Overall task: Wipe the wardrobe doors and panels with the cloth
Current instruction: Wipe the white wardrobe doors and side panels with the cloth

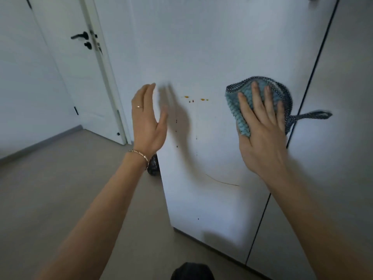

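Room is looking dim w/ a cool bluish cast, no glare. Left hand point(148, 120) is throwing a soft shadow rightward onto the wardrobe door point(201, 47), fingertips smearing w/ motion blur. Wide-angle lens is bending straight lines near edges; frame is looking slightly soft overall.

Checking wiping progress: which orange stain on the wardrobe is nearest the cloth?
The right-hand orange stain, closest to the cloth under the right hand; the other lies further left.

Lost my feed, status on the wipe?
Right hand flat, pressing cloth on wardrobe door. Left hand open, off the door. Stains unwiped between hands. Nothing blocking.
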The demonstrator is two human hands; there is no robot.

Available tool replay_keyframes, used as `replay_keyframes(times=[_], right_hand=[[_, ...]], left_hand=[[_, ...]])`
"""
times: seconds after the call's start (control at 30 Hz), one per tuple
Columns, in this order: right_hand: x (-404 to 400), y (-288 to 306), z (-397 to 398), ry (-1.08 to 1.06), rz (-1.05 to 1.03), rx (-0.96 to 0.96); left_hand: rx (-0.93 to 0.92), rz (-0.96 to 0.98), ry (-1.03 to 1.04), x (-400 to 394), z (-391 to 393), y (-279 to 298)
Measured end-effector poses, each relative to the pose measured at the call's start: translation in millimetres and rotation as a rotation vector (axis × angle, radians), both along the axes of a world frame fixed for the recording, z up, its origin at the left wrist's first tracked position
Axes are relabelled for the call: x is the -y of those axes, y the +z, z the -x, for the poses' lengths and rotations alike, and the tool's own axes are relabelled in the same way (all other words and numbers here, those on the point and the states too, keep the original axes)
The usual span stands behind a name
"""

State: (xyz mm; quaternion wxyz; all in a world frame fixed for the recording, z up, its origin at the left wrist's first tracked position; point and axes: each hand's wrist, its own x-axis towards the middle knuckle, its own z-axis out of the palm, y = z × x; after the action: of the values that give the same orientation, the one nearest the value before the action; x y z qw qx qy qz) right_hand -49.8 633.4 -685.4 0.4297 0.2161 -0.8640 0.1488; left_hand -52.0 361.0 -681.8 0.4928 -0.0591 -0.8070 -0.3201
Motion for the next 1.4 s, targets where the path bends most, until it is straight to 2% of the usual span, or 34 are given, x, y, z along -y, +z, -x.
replay_keyframes(times=[0.07,0.17,0.4,0.53,0.63,0.83,0.97,1.1,1.2,1.33,1.4], right_hand=[[12,3,2,-0.019,-0.021,-0.011],[29,11,7,-0.001,-0.028,-0.016],[68,19,19,-0.082,0.004,-0.08],[90,17,22,-0.17,0.091,-0.115],[105,22,26,-0.16,0.111,-0.129],[125,29,40,-0.06,-0.155,-0.115],[140,-23,43,-0.016,-0.422,0.018],[140,-58,43,0.019,-0.493,0.1],[134,-49,41,0.002,-0.433,0.055],[126,2,42,-0.143,-0.172,-0.102],[127,19,43,-0.184,-0.113,-0.128]], left_hand=[[0.047,0.017,-0.003,21,13,8],[0.088,0.158,-0.053,38,27,6],[0.1,0.377,-0.079,51,41,-8],[0.014,0.366,-0.084,61,50,-9],[-0.076,0.38,-0.101,68,60,-8],[-0.241,0.441,-0.071,72,75,-8],[-0.232,0.392,-0.023,69,81,-15],[-0.27,0.396,0.028,66,84,-18],[-0.272,0.411,0.048,67,85,-19],[-0.257,0.399,0.067,68,84,-19],[-0.238,0.39,0.068,66,82,-20]])
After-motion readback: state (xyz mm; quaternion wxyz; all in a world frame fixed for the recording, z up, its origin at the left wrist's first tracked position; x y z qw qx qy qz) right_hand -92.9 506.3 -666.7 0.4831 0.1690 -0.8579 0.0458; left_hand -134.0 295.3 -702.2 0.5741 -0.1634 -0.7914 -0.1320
